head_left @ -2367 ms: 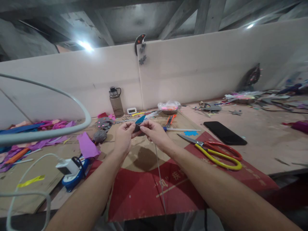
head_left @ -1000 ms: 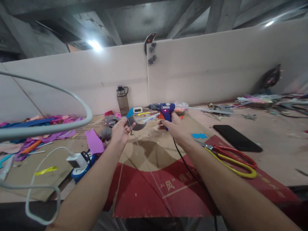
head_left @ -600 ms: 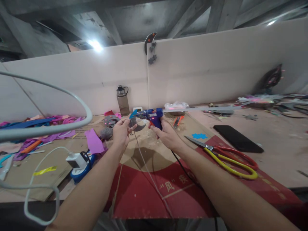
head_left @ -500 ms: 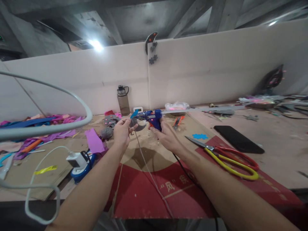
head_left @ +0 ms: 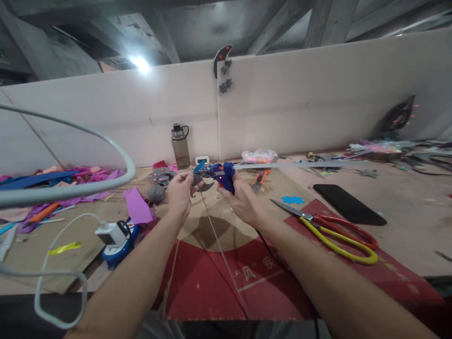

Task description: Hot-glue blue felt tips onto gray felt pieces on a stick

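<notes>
My right hand (head_left: 242, 200) is wrapped round the handle of a blue hot glue gun (head_left: 223, 175), with a long clear glue stick (head_left: 282, 165) sticking out of its back. The gun's nozzle points left at my left hand (head_left: 181, 190). Between its fingertips, my left hand pinches a small blue felt piece (head_left: 199, 165). A thin grey cord (head_left: 216, 235) trails down from those fingers over the red cardboard. Just behind them a grey crescent shape (head_left: 207, 186) is partly hidden. Whether nozzle and felt touch, I cannot tell.
Scissors (head_left: 328, 230) with red and yellow handles lie right of my right arm, near a blue felt flower (head_left: 292, 200) and a black phone (head_left: 349, 203). A bottle (head_left: 180, 150) stands by the wall. Left are a power socket (head_left: 118, 242) and a looping white cable (head_left: 123, 160).
Both hands stay in nearly the same place. The glue gun has shifted slightly left and down, and the blue felt piece tilts a little differently.
</notes>
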### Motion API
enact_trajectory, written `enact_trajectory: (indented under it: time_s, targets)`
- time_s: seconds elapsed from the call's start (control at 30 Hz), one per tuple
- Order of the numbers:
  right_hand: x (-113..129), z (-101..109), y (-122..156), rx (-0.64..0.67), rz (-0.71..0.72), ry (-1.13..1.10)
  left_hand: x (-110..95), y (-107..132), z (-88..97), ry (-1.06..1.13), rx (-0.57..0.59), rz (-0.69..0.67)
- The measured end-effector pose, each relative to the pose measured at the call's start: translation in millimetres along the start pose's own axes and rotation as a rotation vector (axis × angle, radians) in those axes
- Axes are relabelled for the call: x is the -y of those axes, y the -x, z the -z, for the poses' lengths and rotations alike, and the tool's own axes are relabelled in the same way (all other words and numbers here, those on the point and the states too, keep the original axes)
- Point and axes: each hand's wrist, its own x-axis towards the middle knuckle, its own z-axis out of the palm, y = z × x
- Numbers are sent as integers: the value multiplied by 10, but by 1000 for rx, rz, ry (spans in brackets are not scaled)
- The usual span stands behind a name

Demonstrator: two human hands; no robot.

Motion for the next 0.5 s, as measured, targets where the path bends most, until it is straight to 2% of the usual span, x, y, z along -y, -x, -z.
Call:
enact_trajectory:
  time_s: [0.17, 0.5]
  targets:
    - [3, -18, 4, 6, -51, 56, 23, -20, 16, -6, -1, -28]
    - [-35, 8, 18, -19, -35, 74, 18, -30, 34, 13, 11, -39]
